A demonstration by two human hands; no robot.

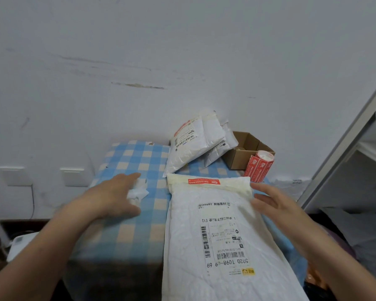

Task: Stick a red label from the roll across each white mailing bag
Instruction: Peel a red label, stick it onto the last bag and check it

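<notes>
Right hand (278, 206), fingers straight, is touching the crinkled white bag (182, 235); blurred left hand (109, 198) is covering crumpled paper (141, 192), grip unclear.

Blur, frame edge obscure details
The left hand (115, 198) and the white paper (139, 193) at its fingers (128, 178) are motion-blurred; the mailing bag (217, 233) just beside the fingers of the right hand (277, 206) runs off the bottom edge, its print unreadably small.

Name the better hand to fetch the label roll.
Right. The right hand hovers open beside the bag, close to the label roll; the left hand is across the bag, at crumpled paper.
</notes>
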